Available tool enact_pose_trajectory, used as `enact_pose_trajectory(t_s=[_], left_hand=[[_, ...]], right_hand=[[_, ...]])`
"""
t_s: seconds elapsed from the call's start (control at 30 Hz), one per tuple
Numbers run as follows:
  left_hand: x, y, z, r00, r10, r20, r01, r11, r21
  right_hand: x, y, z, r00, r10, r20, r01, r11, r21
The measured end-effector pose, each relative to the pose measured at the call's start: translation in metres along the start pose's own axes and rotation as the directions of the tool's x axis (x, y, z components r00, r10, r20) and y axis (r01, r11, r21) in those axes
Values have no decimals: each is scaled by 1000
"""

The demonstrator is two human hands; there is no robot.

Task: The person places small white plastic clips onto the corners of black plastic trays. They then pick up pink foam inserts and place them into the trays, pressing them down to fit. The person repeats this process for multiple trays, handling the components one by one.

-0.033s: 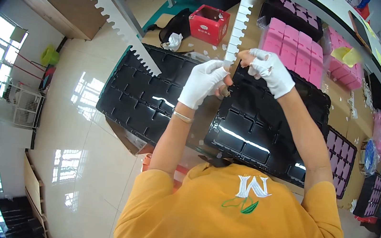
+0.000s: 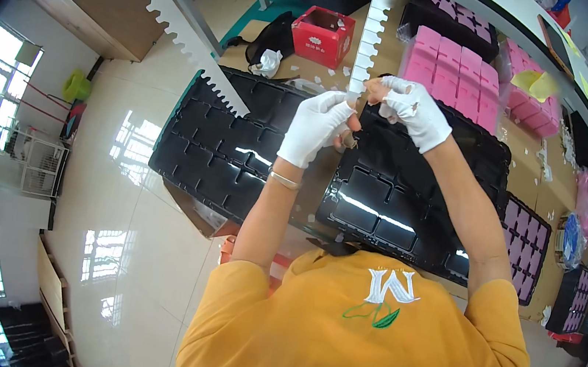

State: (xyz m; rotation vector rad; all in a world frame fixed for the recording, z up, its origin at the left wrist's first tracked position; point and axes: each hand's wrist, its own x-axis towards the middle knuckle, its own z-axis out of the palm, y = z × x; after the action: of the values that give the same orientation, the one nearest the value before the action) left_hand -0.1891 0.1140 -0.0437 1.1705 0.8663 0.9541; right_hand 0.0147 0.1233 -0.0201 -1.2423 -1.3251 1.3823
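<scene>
A white half-finger glove covers each of my hands. My left hand (image 2: 318,129) is closed around the lower end of a long white strip (image 2: 364,59) with notches along its right edge. My right hand (image 2: 413,112) is beside that end, thumb and fingertips pinched together; whatever they pinch is too small to make out. A black moulded plastic tray (image 2: 381,195) lies below my hands, and another black tray (image 2: 217,144) is to the left. A second notched white strip (image 2: 174,23) slants down from the upper left, its tip over the left tray.
Pink blocks (image 2: 453,74) stand beyond my right hand. A red box (image 2: 322,36) and a black bag (image 2: 272,38) sit beyond my left. White scraps lie on the brown board. A tray with pink pieces (image 2: 524,243) is at the right. A metal post stands at the upper left.
My right hand has shifted slightly left, closer to the strip's end. The left hand has barely moved.
</scene>
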Motion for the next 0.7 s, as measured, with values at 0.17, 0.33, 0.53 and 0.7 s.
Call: enact_pose_trajectory(t_s=[0.17,0.33,0.53,0.7], left_hand=[[0,0,8,997,56,-54,-54,998,44],[-2,-7,15,966,213,-143,-171,950,260],[15,-27,14,728,684,-44,-328,404,854],[28,-33,6,795,592,-131,-377,652,657]], right_hand=[[-5,-8,23,997,-37,-70,44,994,101],[1,-2,22,987,-28,-158,35,998,44],[3,-13,6,996,14,-83,-20,998,-66],[18,-32,-65,979,97,180,-47,964,-262]])
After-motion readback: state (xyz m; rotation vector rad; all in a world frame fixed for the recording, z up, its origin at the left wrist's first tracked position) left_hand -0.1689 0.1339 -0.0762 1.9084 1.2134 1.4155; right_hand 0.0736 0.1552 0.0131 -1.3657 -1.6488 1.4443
